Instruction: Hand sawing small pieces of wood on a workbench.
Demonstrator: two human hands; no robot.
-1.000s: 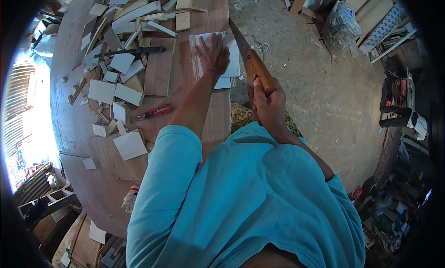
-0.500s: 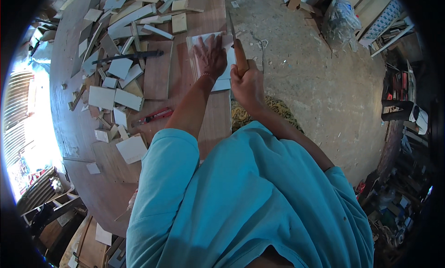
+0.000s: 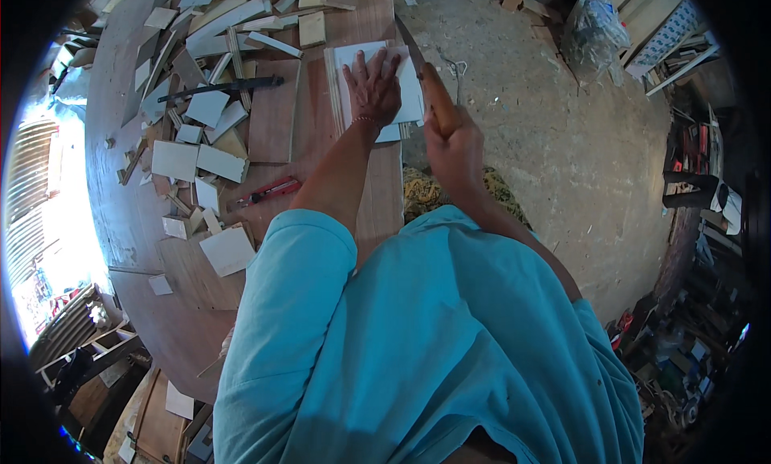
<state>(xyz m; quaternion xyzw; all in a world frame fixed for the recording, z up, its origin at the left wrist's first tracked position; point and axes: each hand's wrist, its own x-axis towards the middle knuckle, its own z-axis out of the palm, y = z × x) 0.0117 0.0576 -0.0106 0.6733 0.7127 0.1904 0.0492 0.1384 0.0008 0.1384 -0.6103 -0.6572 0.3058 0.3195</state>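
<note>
My left hand (image 3: 372,91) lies with fingers spread on a white board (image 3: 409,95), which rests over layered pieces at the edge of the wooden worktable (image 3: 328,187). My right hand (image 3: 451,151) is closed on the brown wooden handle of a saw (image 3: 434,91), just right of that board. The saw's dark blade reaches away along the board's right side; whether its teeth touch the board I cannot tell. A red utility knife (image 3: 271,189) lies on the table left of my left forearm, and a long black tool (image 3: 229,86) lies among offcuts further left.
Many white and pale offcuts (image 3: 174,160) cover the table's left part. Right of the table edge is concrete floor (image 3: 570,183). Leaning boards and a plastic bag (image 3: 594,38) stand at the far right back. Dark stacked clutter (image 3: 683,360) lines the lower right.
The saw in my right hand moved forward and left, then slightly back to the right. My left hand stays spread on the board, which has shifted slightly away from me.
</note>
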